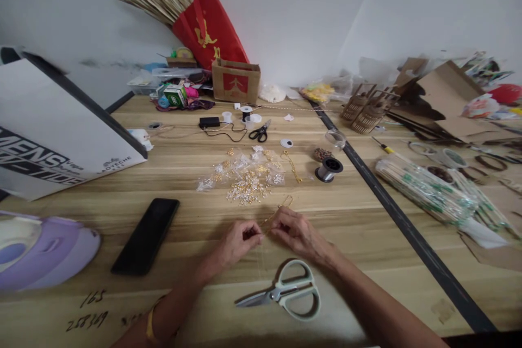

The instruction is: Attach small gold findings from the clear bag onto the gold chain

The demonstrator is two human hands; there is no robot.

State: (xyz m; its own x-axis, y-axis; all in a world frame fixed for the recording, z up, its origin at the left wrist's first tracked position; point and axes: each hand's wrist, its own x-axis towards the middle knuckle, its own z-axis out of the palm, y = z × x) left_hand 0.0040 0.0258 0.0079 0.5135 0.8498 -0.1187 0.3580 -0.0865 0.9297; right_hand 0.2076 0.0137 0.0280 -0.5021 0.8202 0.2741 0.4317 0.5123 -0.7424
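Note:
Over the table's middle, my left hand point(238, 240) and my right hand point(297, 230) almost meet, fingertips pinched. A thin gold chain point(269, 221) runs between them, and a loop of it lies beyond my right fingers. From my left fingertips a fine clear thread point(261, 262) hangs down; exactly how the fingers grip thread and chain is too small to see. Scissors with pale green handles point(298, 288) lie just below my hands. Beyond the hands is a pile of small gold and clear beads point(248, 187) with little plastic bags point(240, 163). Another gold chain point(292, 168) lies nearby.
A spool of wire point(328, 169) and a tipped jar of brown beads point(323, 153) stand right of the pile. Black scissors point(260, 131) lie farther back. At left are a black phone point(145, 236) and a white box point(61, 136); wrapped sticks point(424, 190) are at right.

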